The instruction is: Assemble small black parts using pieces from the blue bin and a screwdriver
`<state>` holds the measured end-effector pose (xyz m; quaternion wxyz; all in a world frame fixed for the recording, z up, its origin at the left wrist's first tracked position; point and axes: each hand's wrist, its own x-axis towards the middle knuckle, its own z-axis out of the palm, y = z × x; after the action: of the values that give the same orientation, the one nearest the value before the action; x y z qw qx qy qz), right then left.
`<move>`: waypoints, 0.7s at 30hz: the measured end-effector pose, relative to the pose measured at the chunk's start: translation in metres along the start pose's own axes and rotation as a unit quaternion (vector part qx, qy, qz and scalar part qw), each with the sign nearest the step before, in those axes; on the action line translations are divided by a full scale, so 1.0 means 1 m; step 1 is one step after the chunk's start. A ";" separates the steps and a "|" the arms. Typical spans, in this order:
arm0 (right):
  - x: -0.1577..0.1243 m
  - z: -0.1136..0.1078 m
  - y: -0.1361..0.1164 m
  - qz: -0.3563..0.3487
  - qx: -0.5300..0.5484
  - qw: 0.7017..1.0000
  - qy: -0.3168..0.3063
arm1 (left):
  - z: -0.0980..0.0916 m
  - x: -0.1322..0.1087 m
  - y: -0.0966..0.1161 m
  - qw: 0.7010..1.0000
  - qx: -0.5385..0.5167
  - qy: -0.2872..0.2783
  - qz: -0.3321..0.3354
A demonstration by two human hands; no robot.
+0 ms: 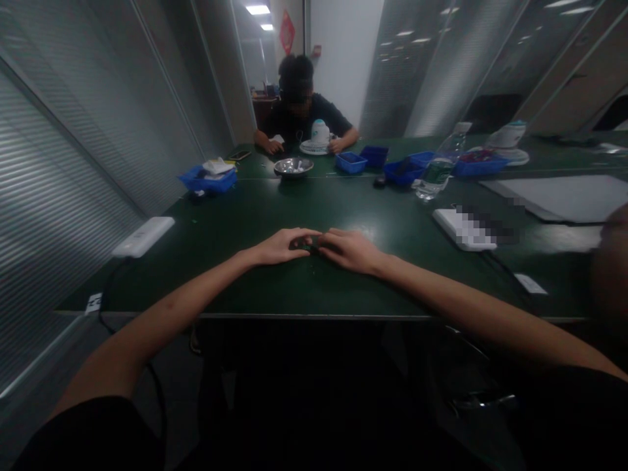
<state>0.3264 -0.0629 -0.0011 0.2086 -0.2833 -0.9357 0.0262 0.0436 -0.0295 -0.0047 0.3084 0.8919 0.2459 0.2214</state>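
Note:
Both my arms reach out over a dark green table [245,216]. My left hand [282,246] and my right hand [349,250] meet at the table's middle, fingertips pinched together on a small dark object [310,244] that is too small and dim to name. Both hands rest on the tabletop. The fingers of each hand are curled in around the object, which they mostly hide.
A white power strip [143,236] lies left. A white device [464,229] and water bottle [439,167] stand right. Blue bins [209,178], a metal bowl [293,167] and small fans [318,137] sit further back, where another person [299,111] works.

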 end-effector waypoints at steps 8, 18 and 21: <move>0.000 -0.002 -0.004 -0.043 0.019 0.999 -0.008 | -0.002 0.000 0.001 1.000 -0.011 -0.010 0.007; -0.001 0.000 0.000 -0.034 0.022 0.999 0.006 | -0.003 0.000 0.004 1.000 -0.002 -0.009 0.010; -0.001 -0.002 -0.003 -0.057 0.026 0.998 0.000 | -0.004 0.000 0.005 1.000 -0.005 -0.013 0.009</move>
<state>0.3262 -0.0656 0.0006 0.2171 -0.2242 -0.9493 0.0385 0.0428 -0.0316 0.0014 0.3141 0.8951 0.2333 0.2140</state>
